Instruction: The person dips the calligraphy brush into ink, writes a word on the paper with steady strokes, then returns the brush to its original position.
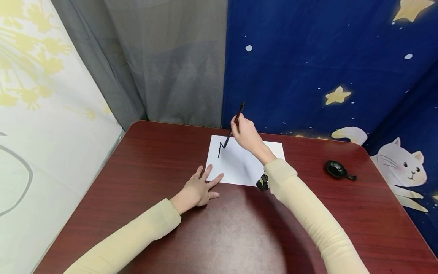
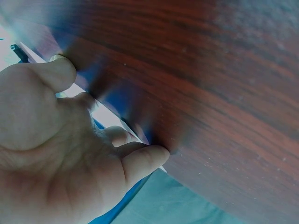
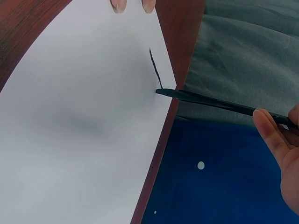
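A sheet of white paper (image 1: 246, 163) lies on the dark red table (image 1: 154, 160) and bears a thin black stroke with a peak near its upper left corner. My right hand (image 1: 248, 133) pinches a dark brush (image 1: 234, 127) above the far part of the sheet. In the right wrist view the black tip of the brush (image 3: 210, 100) meets the paper beside the stroke. My left hand (image 1: 199, 189) has its fingers spread, with some fingertips resting on the paper's lower left edge and the thumb on the wood.
A small black dish with a short handle (image 1: 337, 169) stands on the table to the right, dark inside. Grey (image 1: 171, 64) and blue curtains (image 1: 291, 68) hang just behind the table's far edge. A white patterned cloth (image 1: 41, 114) hangs at the left.
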Tool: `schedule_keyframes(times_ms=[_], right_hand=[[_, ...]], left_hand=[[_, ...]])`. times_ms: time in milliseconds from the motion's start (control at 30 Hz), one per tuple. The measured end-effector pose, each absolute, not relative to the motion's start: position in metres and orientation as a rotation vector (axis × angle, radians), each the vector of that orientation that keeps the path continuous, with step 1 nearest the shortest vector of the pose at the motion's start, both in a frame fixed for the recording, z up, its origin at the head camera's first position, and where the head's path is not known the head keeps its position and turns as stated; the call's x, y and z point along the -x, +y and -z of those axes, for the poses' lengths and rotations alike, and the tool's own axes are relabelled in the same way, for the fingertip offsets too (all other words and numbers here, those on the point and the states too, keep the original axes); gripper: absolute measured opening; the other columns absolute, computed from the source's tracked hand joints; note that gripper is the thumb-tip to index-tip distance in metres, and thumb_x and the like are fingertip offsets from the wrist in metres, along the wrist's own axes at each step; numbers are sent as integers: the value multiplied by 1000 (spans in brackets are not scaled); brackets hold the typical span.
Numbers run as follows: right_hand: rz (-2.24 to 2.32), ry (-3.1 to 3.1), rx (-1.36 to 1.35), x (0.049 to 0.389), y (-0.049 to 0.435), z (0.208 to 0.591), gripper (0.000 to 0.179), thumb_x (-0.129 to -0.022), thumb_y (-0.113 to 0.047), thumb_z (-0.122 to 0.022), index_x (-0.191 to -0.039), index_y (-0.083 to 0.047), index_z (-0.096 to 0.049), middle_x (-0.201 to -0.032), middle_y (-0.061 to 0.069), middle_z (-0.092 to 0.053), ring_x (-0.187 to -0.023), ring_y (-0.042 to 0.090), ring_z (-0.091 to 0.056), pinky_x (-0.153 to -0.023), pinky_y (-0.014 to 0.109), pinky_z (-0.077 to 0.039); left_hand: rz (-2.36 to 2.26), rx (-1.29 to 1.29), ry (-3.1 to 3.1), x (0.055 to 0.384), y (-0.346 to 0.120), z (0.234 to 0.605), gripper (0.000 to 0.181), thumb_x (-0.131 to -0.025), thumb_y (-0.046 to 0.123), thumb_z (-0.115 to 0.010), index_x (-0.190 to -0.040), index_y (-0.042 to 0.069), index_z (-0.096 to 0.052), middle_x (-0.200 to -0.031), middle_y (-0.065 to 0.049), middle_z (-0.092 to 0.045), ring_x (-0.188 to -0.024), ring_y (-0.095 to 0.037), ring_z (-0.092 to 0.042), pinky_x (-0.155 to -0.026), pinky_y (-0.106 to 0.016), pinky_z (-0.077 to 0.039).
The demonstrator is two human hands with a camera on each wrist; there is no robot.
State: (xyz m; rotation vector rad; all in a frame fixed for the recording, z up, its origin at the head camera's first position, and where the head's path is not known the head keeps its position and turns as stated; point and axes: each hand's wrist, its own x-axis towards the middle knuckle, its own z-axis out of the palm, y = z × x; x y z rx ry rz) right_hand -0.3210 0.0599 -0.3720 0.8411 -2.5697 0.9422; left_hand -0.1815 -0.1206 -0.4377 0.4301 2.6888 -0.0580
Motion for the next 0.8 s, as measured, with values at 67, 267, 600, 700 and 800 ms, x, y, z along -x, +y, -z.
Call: schedule_keyframes(times_ms=[67, 267, 600, 700, 800], right_hand=[[-937, -2568, -842, 321, 60, 372, 19, -108, -9, -45, -111, 6, -55, -86, 15, -61, -70, 24, -59, -64, 35, -53], [-950, -2578, -830, 319, 61, 371, 19, -108, -10, -44, -111, 5, -55, -86, 14, -61, -70, 23, -59, -63, 35, -52], [-977, -2610, -790, 318, 62, 371, 19, -108, -11, -43, -111, 3, -55, -86, 13, -62, -70, 22, -60, -64, 34, -53], [-985, -2611, -789, 317, 63, 371, 19, -108, -12, -43, -111, 3, -55, -86, 13, -62, -70, 22, -61, -64, 34, -54], [-995, -2607, -790, 316, 64, 370, 19, -107, -11, -43, -110, 2, -55, -86, 12, -63, -70, 21, -62, -64, 34, -54]], left_hand=[[54, -431, 2690, 181, -121, 438, 63, -105, 56, -37, -162, 39, -15, -170, -6, -1, -154, -35, -6, -103, -42, -47], [50, -430, 2691, 182, -121, 439, 63, -105, 55, -37, -162, 39, -15, -170, -6, -1, -154, -35, -6, -102, -43, -48], [36, -428, 2686, 182, -121, 440, 64, -105, 55, -38, -162, 39, -15, -170, -6, -1, -154, -35, -6, -107, -44, -44], [29, -425, 2687, 182, -121, 440, 64, -105, 55, -38, -162, 39, -16, -170, -7, -2, -154, -35, -6, -107, -44, -44], [16, -421, 2687, 182, -121, 439, 64, -105, 55, -39, -162, 39, -16, -170, -7, -2, -154, -35, -6, -107, -45, -43]])
